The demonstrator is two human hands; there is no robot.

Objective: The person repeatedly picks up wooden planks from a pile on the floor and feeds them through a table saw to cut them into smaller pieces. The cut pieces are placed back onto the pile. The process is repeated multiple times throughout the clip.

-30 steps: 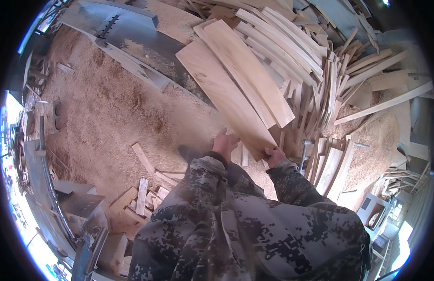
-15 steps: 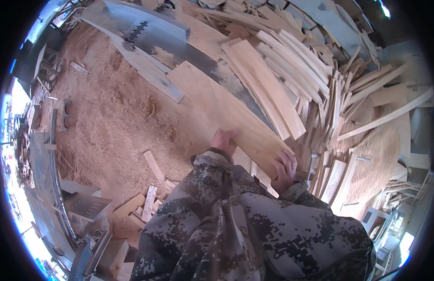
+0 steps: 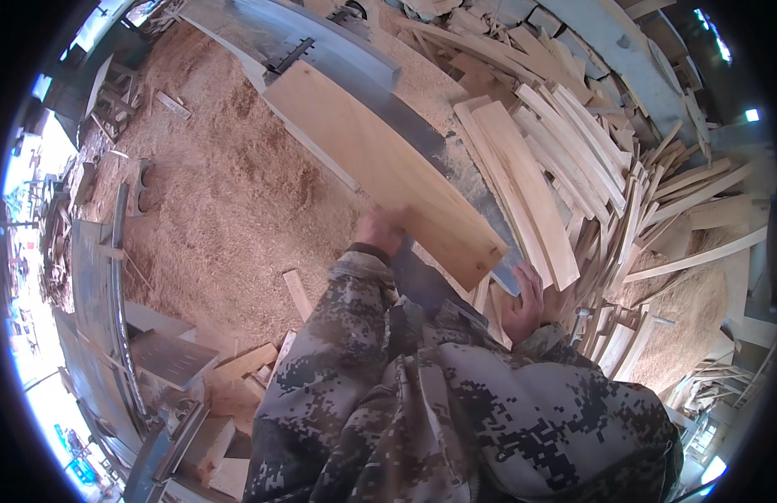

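A wide pale wooden board point(image 3: 397, 168) lies slantwise over the metal bed of a woodworking machine point(image 3: 422, 126), its far end by a dark toothed bar point(image 3: 290, 55). My left hand point(image 3: 382, 230) grips the board's left edge near the close end; its fingertips are partly blurred. Just off the board's near right corner is my right hand point(image 3: 523, 303), with its fingers loosely bent and apart and nothing visible in them. A metal fence point(image 3: 347, 50) runs along the far side of the bed.
Two long planks point(image 3: 527, 193) lie right of the board, beside stacked wooden strips point(image 3: 573, 142). Sawdust point(image 3: 229, 193) covers the floor at left, with offcuts point(image 3: 246, 362) close to my left sleeve. Another metal machine point(image 3: 166, 356) stands at lower left.
The board has slid away toward the upper left along the bed. My right hand has come off its near end, while my left hand remains on its edge. The view has shifted slightly.
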